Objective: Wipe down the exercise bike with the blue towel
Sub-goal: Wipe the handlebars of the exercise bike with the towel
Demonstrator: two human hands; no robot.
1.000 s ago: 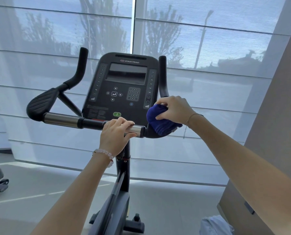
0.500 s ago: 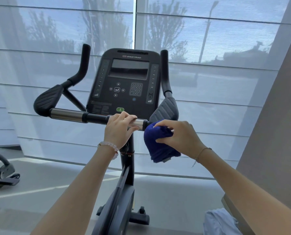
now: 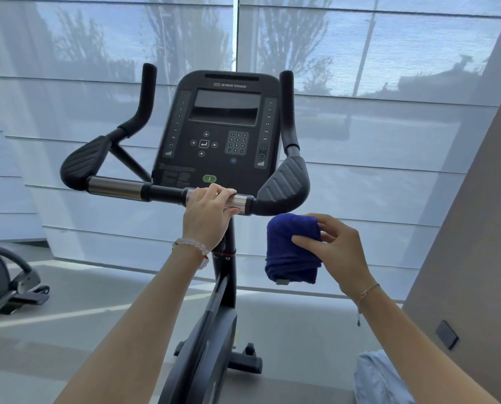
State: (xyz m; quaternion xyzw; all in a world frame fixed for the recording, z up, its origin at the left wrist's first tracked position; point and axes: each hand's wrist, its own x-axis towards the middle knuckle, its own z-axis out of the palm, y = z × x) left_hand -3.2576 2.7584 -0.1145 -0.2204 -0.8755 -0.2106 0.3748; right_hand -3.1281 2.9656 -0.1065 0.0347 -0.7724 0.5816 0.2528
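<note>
Towel [image 3: 290, 249], blue and folded, is pinched in the right hand [image 3: 341, 255], up in the air just under the right elbow pad [image 3: 287, 185] of the exercise bike [image 3: 211, 345], not touching it. Left hand [image 3: 207, 217] is curled round the chrome handlebar [image 3: 115, 188]. Beyond sits the dark console [image 3: 223, 126], then the shaded window [image 3: 389, 141].

Blue towel [image 3: 290, 249], black ribbed bike [image 3: 223, 123]

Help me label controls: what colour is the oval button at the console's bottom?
Green: the oval button, head view.
</note>
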